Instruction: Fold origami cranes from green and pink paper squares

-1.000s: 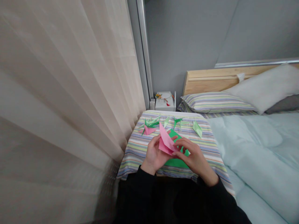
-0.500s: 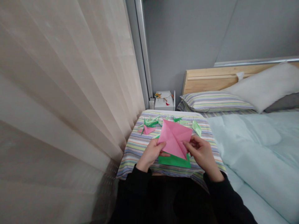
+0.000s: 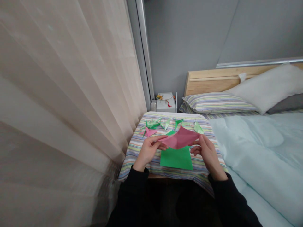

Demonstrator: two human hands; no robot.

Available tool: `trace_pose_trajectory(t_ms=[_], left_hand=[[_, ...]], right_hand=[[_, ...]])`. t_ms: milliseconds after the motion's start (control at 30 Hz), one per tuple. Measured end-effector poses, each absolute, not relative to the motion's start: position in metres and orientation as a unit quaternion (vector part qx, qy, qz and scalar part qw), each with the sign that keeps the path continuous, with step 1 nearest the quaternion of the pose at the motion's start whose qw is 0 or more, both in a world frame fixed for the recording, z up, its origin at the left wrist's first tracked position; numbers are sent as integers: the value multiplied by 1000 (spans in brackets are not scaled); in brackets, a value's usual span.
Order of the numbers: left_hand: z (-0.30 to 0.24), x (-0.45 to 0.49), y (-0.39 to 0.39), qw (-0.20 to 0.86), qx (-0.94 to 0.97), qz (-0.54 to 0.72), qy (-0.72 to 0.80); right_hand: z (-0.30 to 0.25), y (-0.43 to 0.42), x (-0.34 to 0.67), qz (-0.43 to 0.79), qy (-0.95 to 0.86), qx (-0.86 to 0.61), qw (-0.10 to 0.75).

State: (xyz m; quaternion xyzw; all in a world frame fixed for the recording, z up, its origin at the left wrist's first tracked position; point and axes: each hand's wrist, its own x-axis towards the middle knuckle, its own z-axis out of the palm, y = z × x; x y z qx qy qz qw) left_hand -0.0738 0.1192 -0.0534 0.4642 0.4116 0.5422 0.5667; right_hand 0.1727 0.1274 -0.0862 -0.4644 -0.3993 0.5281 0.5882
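Two fingertip pinches, left hand and right hand, stretch a thin pink origami square above a flat green paper sheet; even tension should keep it from buckling

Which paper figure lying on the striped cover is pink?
The pink figure, just beyond the left hand; the other figures are green.

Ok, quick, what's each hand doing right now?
Left hand: closed, pinching one end of the pink square of origami paper.
Right hand: closed, holding the other end of that paper.
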Motion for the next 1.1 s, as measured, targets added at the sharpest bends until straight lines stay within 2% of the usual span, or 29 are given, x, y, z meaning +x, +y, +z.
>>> trace_pose_trajectory(t_ms=[100, 267, 367, 467, 567, 867, 967, 1100], left_hand=[[-57, -76, 122, 502, 501, 579, 402], [-52, -80, 120, 377, 557, 616, 410], [-48, -82, 115, 342, 574, 626, 402], [-50, -84, 112, 361, 595, 615, 372], [-59, -86, 115, 422, 569, 637, 302], [-63, -80, 124, 446, 518, 610, 401], [-60, -80, 124, 449, 513, 608, 407], [-59, -82, 125, 438, 515, 607, 418]], right_hand=[[-86, 128, 179, 599, -370, -411, 579], [-85, 124, 182, 631, -336, -429, 552], [-81, 116, 172, 649, -345, -402, 546], [-77, 112, 164, 640, -336, -353, 594], [-78, 114, 160, 626, -307, -368, 615], [-77, 114, 149, 693, -320, -323, 560], [-77, 114, 152, 662, -333, -347, 574], [-79, 116, 163, 564, -390, -385, 618]])
